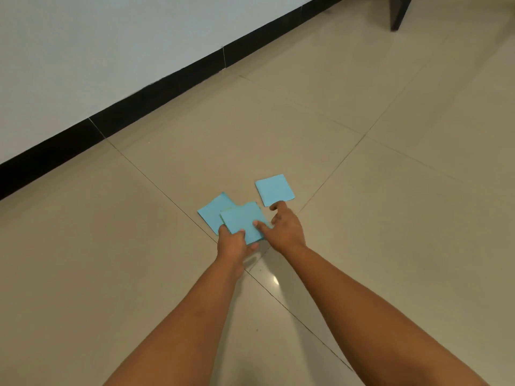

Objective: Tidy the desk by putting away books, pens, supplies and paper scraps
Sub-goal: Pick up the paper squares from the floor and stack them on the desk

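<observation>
Three blue paper squares lie on the tiled floor, none on a tabletop. The middle square (242,221) overlaps the left square (213,215); the far square (274,190) sits apart, just beyond and to the right.

The middle square is gripped at its near edge by the left hand (232,243), thumb on top and fingers curled beneath. The same square is pinned at its right edge by the thumb of the right hand (284,228), while that hand's index finger is stretched out to the near edge of the far square, touching it or just short of it; contact cannot be confirmed. The other right fingers are loosely curled, nothing enclosed.

Step in hand, as judged: paper scraps are being gathered off the floor into one stack. Two squares are already half stacked; the third is not yet collected.

Next move, as judged: the far square needs to be dragged or slid toward the pair with the fingertip, then lifted by an edge, since flat paper on smooth tile gives little to pinch. The stack is best kept held by the left hand meanwhile.

Around: beige glossy floor tiles (362,107) with thin grout lines, a black skirting board (167,87) under a white wall (97,51), and a dark furniture leg (400,11) at top right.
</observation>
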